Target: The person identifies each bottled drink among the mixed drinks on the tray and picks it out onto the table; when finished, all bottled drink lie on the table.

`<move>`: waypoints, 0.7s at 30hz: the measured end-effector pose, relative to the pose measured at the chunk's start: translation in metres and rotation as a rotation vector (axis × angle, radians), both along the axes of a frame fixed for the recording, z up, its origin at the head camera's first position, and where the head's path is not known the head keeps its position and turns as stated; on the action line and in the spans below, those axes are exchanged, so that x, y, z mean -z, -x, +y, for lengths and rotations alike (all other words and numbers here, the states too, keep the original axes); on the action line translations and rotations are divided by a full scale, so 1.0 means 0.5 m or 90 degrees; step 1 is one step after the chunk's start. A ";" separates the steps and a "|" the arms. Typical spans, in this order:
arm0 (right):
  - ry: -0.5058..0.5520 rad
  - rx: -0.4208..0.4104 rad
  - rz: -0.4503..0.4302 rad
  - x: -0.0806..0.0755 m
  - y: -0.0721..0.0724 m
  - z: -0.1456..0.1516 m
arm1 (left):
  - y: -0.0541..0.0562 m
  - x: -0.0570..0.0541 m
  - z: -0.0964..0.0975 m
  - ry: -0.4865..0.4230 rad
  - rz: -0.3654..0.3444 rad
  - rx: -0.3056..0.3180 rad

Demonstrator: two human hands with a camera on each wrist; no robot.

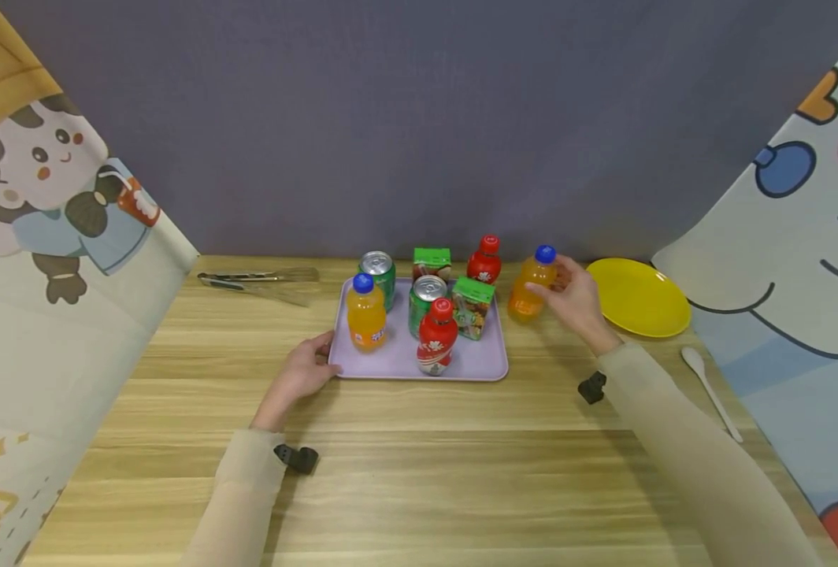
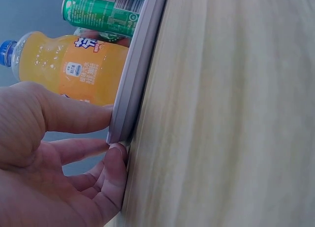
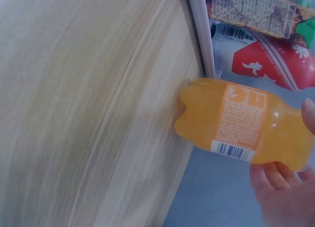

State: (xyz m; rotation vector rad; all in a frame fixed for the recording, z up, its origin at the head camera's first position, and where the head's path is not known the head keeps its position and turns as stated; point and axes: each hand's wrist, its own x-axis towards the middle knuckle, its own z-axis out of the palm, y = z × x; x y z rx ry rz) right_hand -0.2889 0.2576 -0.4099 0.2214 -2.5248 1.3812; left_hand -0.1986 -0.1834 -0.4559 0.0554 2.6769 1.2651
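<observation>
My right hand point(image 1: 576, 298) grips an orange soda bottle point(image 1: 528, 293) with a blue cap, just off the right end of the lilac tray point(image 1: 398, 364). In the right wrist view the bottle point(image 3: 241, 123) leans slightly, its base close over the table beside the tray's rim. With thumb and fingertips my left hand point(image 1: 305, 366) pinches the tray's front left corner; the thumb point(image 2: 81, 113) lies at the rim. On the tray stand another orange soda bottle point(image 1: 366, 319), two green cans point(image 1: 419, 311), two red bottles point(image 1: 436, 342) and two green-topped drink cartons point(image 1: 472, 311).
Metal tongs point(image 1: 256, 277) lie at the back left of the wooden table point(image 1: 419, 480). A yellow plate point(image 1: 639, 299) is behind and right of my right hand, with a white spoon point(image 1: 711, 392) in front of it. A grey wall point(image 1: 419, 126) rises at the back.
</observation>
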 end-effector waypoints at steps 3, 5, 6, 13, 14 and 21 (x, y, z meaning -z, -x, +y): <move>0.001 0.002 0.005 0.003 0.006 0.002 | 0.000 0.000 -0.001 0.002 -0.003 -0.004; -0.002 0.002 0.008 0.005 0.010 0.003 | 0.000 0.001 -0.001 0.004 -0.006 -0.004; 0.001 0.002 0.010 0.005 0.012 0.003 | 0.000 0.001 -0.001 0.005 -0.008 -0.005; 0.011 0.000 0.018 0.008 0.033 -0.001 | 0.002 0.002 -0.002 0.013 -0.005 -0.002; 0.014 -0.001 0.019 0.008 0.036 -0.001 | 0.002 0.002 -0.002 0.014 -0.004 -0.001; -0.006 0.005 0.003 0.011 0.049 -0.006 | 0.002 0.002 -0.003 0.015 -0.001 0.002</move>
